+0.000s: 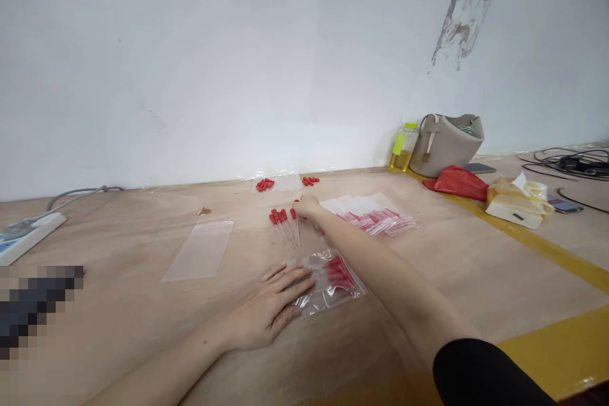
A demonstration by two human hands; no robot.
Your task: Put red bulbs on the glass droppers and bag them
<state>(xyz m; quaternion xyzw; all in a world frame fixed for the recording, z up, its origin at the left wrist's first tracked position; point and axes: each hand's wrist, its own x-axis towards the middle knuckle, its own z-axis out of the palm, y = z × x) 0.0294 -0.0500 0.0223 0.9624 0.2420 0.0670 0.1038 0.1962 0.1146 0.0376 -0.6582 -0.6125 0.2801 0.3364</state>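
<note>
My left hand (273, 304) lies flat, fingers stretched, on the left end of a clear plastic bag (311, 306). Inside the bag's right end are several red rubber bulbs (339, 273). Farther back, my right hand (308, 205) pinches the red top of a dropper (297, 219) with a thin clear stem. Just left of it, several more red-topped droppers (281, 219) lie side by side, stems toward me. An empty clear bag (202, 250) rests flat to the left. Beyond my right forearm is a pile of filled bags (375, 219) with red contents.
Loose red bulbs (265, 184) lie near the wall by a clear sheet (288, 182). At the right stand a yellow-capped bottle (403, 149), a grey bag (447, 146), a red pouch (459, 184) and a tissue pack (518, 203). A power strip (33, 235) sits left.
</note>
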